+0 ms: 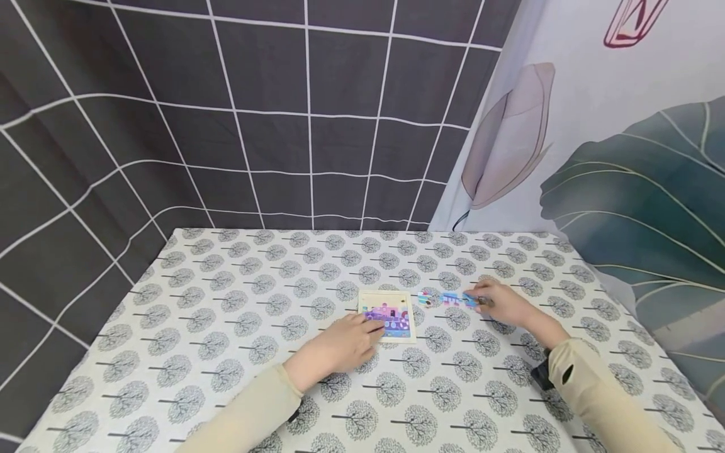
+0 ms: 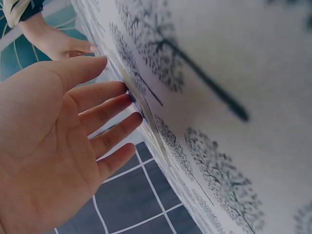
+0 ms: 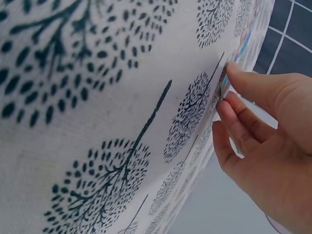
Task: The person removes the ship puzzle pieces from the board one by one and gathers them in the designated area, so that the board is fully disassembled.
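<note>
A square jigsaw puzzle tray [image 1: 385,293] with a pale border lies on the table, its inside partly filled with purple and pink pieces. My left hand [image 1: 347,346] rests its fingertips on the tray's lower left part and hides some of it. In the left wrist view, its fingers [image 2: 105,117] are loosely extended, tips right at the tray's edge. To the right of the tray, my right hand [image 1: 501,303] pinches a blue puzzle piece [image 1: 469,301] between thumb and fingers, low over the cloth. In the right wrist view, only the thin edge of the puzzle piece [image 3: 224,87] shows.
More loose puzzle pieces [image 1: 450,299] lie in a row between the tray and my right hand. A white tablecloth [image 1: 238,302] with tree prints covers the table. Behind it hangs a dark grid-patterned curtain [image 1: 272,138], with a leaf-patterned curtain [image 1: 640,189] at the right.
</note>
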Motion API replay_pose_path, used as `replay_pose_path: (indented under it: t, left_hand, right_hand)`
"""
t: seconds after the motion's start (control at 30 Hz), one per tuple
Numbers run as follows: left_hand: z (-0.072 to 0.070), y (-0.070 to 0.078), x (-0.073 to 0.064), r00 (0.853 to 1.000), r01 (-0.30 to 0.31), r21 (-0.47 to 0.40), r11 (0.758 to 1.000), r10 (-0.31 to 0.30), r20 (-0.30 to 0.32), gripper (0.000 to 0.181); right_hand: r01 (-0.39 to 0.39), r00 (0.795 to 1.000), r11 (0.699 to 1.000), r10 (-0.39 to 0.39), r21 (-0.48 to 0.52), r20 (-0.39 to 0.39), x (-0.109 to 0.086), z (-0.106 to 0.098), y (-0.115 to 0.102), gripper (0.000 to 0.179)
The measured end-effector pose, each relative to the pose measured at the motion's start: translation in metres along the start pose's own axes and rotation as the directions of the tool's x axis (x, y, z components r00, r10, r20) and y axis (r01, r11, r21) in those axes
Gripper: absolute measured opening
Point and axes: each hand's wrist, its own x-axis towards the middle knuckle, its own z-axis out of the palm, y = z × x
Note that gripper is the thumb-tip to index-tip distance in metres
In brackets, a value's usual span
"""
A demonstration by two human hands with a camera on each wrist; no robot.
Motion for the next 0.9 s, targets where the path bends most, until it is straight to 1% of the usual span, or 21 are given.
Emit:
replay_pose_path:
  t: [0.13, 0.23, 0.33, 0.4, 0.57, 0.67, 0.77, 0.9]
  left_hand:
    - [-0.002, 0.004, -0.006, 0.999, 0.024, -0.029, 0.999, -0.023, 0.029, 0.05]
    - [-0.002, 0.005, -0.007, 0.998, 0.047, -0.078, 0.996, -0.043, 0.056, 0.051]
    - [-0.002, 0.004, -0.008, 0.995, 0.064, -0.116, 0.991, -0.055, 0.079, 0.053]
    - [0.0, 0.003, -0.008, 0.994, 0.071, -0.15, 0.986, -0.058, 0.091, 0.053]
    - [-0.002, -0.001, -0.007, 0.99, 0.086, -0.224, 0.971, -0.059, 0.126, 0.055]
    - [-0.006, -0.002, -0.007, 0.988, 0.096, -0.237, 0.967, -0.064, 0.14, 0.055]
    - [-0.008, -0.002, -0.007, 0.988, 0.093, -0.239, 0.967, -0.06, 0.14, 0.054]
    - [-0.01, -0.002, -0.007, 0.989, 0.079, -0.231, 0.97, -0.048, 0.137, 0.054]
  right_hand:
    - [0.024, 1.0, 0.998, -0.024, 0.053, -0.001, -0.002, 0.0, 0.004, 0.045]
    - [0.045, 0.999, 0.992, -0.045, 0.117, 0.004, -0.003, 0.0, 0.011, 0.044]
    - [0.032, 0.999, 0.985, -0.035, 0.168, 0.015, -0.004, -0.001, 0.016, 0.042]
    - [0.005, 0.999, 0.98, -0.011, 0.2, 0.031, -0.005, -0.002, 0.019, 0.042]
    - [-0.073, 0.995, 0.974, 0.056, 0.213, 0.087, -0.007, -0.006, 0.018, 0.047]
    - [-0.086, 0.992, 0.976, 0.066, 0.201, 0.103, -0.007, -0.01, 0.015, 0.053]
    - [-0.092, 0.993, 0.977, 0.076, 0.19, 0.089, -0.007, -0.013, 0.012, 0.061]
    - [-0.1, 0.995, 0.975, 0.094, 0.198, 0.039, -0.007, -0.016, 0.007, 0.071]
